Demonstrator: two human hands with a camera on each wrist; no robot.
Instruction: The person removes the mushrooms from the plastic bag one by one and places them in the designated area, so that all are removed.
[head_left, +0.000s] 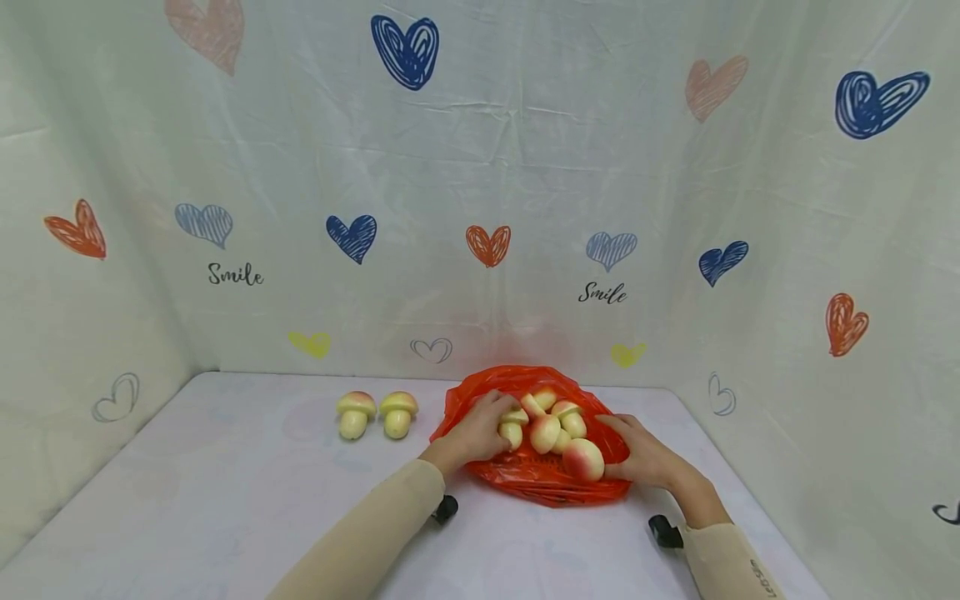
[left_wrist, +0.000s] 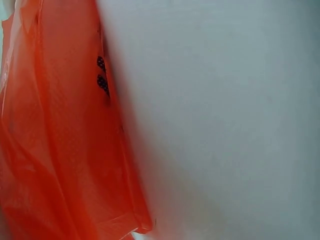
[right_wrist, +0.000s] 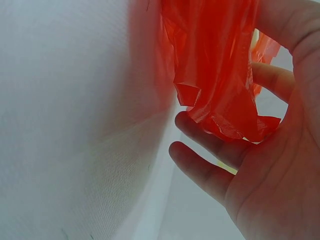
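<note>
A red plastic bag (head_left: 525, 483) lies spread on the table with its mouth facing up. Several model mushrooms with cream stems and yellow-pink caps rest in it, among them a round pink-capped mushroom (head_left: 583, 460) at the front. My left hand (head_left: 480, 429) reaches over the bag's left side, thumb and fingers round a mushroom (head_left: 512, 435). At the right edge, my right hand (head_left: 641, 454) holds the bag's side between thumb and fingers. Its lower fingers stretch out beside the crumpled bag edge (right_wrist: 220, 100) in the right wrist view. The left wrist view shows mostly the bag's side (left_wrist: 65, 125).
Two more mushrooms, a left one (head_left: 355, 414) and a right one (head_left: 398, 414), stand on the white table (head_left: 225, 500) left of the bag. A white curtain (head_left: 495, 167) with printed hearts hangs behind and at both sides.
</note>
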